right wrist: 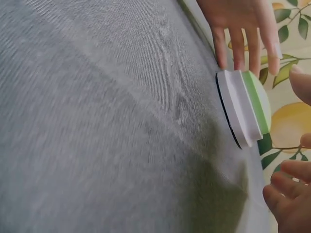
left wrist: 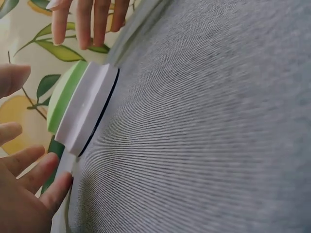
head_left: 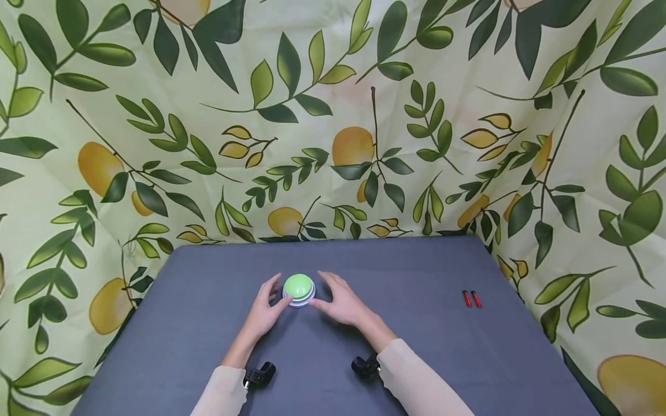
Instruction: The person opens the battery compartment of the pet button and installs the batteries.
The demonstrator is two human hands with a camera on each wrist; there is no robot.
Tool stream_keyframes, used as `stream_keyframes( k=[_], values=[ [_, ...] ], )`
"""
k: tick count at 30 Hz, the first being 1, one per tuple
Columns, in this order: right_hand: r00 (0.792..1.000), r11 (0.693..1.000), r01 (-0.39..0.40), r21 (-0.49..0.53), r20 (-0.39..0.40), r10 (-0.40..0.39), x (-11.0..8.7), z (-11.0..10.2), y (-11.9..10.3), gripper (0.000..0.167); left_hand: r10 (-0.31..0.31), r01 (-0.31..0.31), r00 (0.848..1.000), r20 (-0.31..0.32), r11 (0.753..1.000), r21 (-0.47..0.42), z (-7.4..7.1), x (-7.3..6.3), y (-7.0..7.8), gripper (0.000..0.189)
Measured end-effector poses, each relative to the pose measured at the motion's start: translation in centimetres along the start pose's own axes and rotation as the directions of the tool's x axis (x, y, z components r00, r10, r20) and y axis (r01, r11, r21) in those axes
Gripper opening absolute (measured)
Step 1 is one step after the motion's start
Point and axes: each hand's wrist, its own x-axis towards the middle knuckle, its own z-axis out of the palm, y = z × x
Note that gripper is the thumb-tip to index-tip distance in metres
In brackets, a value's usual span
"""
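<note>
A round push button (head_left: 299,287) with a green dome and a white stepped base sits on the grey table, in the middle of the head view. My left hand (head_left: 265,309) is at its left side, fingers spread and gently bent. On the opposite side is my right hand (head_left: 344,300), held in much the same way. Both thumbs come close to the base's near edge; whether they touch it I cannot tell. In the left wrist view a gap shows between the left fingers (left wrist: 36,179) and the white base (left wrist: 90,107). Neither hand grips anything.
Two small red sticks (head_left: 472,299) lie side by side toward the right of the grey table (head_left: 416,358). A leaf-and-fruit printed cloth (head_left: 312,190) rises behind the table and at both sides. Each wrist wears a black camera band (head_left: 260,375).
</note>
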Motion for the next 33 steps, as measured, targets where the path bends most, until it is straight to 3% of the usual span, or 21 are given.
stream_keyframes(
  k=[8,18,25,33],
  values=[
    [0.999,0.990,0.024,0.138,-0.030,-0.020,2.0,0.8,-0.2,0.068,-0.025,0.028,0.999,0.047,0.997,-0.066,0.2,1.4,0.0,0.069],
    [0.999,0.951,0.036,0.308,-0.045,-0.024,2.7,3.0,0.4,0.065,-0.043,0.050,0.997,0.067,0.994,-0.097,0.4,1.5,-0.8,0.067],
    [0.999,0.951,0.024,0.308,-0.037,-0.013,2.4,3.7,1.0,0.069,-0.090,0.106,0.989,0.120,0.986,-0.128,0.3,1.3,-0.9,0.071],
    [0.997,0.950,-0.007,0.312,-0.065,0.028,2.6,3.9,1.0,0.067,-0.071,0.081,0.994,0.077,0.989,-0.121,0.4,1.4,-1.0,0.064]
  ],
)
